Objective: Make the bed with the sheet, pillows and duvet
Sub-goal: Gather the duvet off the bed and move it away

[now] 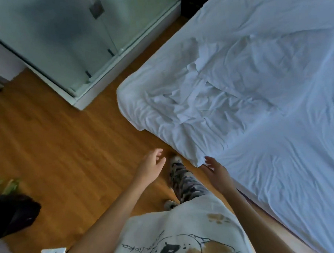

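A white sheet point(248, 95) covers the bed, which fills the right side of the view. It is crumpled near the bed's corner and hangs over the near edge. My right hand point(215, 170) reaches toward the hanging edge of the sheet, its fingers relaxed and its fingertips at or just short of the fabric. My left hand point(151, 166) hovers over the wooden floor to the left of the bed, fingers loosely spread and holding nothing. No pillows or duvet are in view.
A frosted glass partition point(57, 31) with a white base stands at the upper left, close to the bed's corner. A wooden floor point(57, 141) lies between them. A dark bag point(9, 213) and something green point(5, 185) lie at the lower left.
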{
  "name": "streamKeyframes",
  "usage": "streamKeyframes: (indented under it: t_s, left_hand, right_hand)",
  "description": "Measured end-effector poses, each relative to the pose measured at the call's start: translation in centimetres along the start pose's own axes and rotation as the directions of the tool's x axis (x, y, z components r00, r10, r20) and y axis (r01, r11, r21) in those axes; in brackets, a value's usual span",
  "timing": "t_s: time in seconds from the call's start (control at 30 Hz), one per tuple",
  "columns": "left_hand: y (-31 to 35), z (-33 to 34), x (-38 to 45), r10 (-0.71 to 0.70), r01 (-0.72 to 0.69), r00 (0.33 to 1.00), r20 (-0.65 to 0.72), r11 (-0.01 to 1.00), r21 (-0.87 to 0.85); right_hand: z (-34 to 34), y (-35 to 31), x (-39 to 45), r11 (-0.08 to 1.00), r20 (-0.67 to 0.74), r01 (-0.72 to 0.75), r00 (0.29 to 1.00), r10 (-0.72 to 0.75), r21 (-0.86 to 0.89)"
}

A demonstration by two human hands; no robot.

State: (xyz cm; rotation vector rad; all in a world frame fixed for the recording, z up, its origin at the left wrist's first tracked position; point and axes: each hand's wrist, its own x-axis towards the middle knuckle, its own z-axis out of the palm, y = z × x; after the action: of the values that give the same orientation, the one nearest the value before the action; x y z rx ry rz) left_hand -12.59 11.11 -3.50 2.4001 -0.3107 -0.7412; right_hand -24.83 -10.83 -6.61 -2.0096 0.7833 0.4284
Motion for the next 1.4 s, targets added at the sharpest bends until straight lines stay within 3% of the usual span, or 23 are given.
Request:
streamKeyframes:
  t_s: [0.23, 0.37, 0.57, 0.73, 0.83, 0.93, 1.03, 1.13, 1.2, 1.27, 1.4]
  left_hand:
    - [1.4, -4.2, 15.4, 0.117, -0.176, 0.971, 0.211, 0.942, 0.287]
    - [3.2, -7.5, 24.6, 0.099, -0.251, 0.935, 0.34, 0.862, 0.441]
    - [5.8, -8.2, 35.5, 0.116, -0.4, 0.864, 0.491, 0.75, 0.527]
    - [7.0, -4.6, 42.7, 0.22, -0.6, 0.759, 0.613, 0.601, 0.528]
    - [6.5, -2.6, 46.3, 0.191, -0.721, 0.658, 0.729, 0.441, 0.535]
    - [5.3, -1.5, 49.1, 0.179, -0.798, 0.577, 0.796, 0.33, 0.504]
    - [4.2, -0.9, 51.8, 0.218, -0.869, 0.48, 0.85, 0.249, 0.427]
    - [3.7, -1.2, 54.2, 0.287, -0.926, 0.356, 0.889, 0.236, 0.295]
    - [3.5, -2.0, 55.5, 0.307, -0.944, 0.299, 0.903, 0.235, 0.233]
    - [3.6, -3.7, 56.9, 0.311, -0.946, 0.293, 0.904, 0.232, 0.227]
    - [4.1, -10.3, 59.6, 0.27, -0.907, 0.373, 0.887, 0.308, 0.288]
  right_hand:
    - [2.5, -0.5, 12.2, 0.954, -0.121, -0.219, 0.962, 0.246, 0.203]
    - [3.1, -1.6, 18.8, 0.86, -0.161, -0.378, 0.878, 0.451, 0.344]
    - [4.0, -2.1, 24.6, 0.727, -0.195, -0.514, 0.739, 0.645, 0.455]
    - [5.0, 0.5, 28.9, 0.542, -0.209, -0.608, 0.532, 0.821, 0.58]
    - [5.6, 2.8, 30.3, 0.397, -0.182, -0.632, 0.379, 0.907, 0.666]
    - [6.3, 5.5, 31.3, 0.256, -0.087, -0.654, 0.28, 0.956, 0.712]
    - [7.2, 7.0, 32.4, 0.121, 0.054, -0.652, 0.242, 0.969, 0.748]
    - [7.7, 5.8, 33.5, 0.122, -0.016, -0.627, 0.172, 0.985, 0.769]
    - [7.6, 3.5, 34.3, 0.138, -0.098, -0.511, 0.104, 0.99, 0.848]
    - [7.4, -0.5, 35.1, 0.153, -0.141, -0.338, 0.059, 0.988, 0.929]
    - [6.6, -10.9, 37.0, 0.254, -0.253, -0.075, 0.032, 0.967, 0.964]
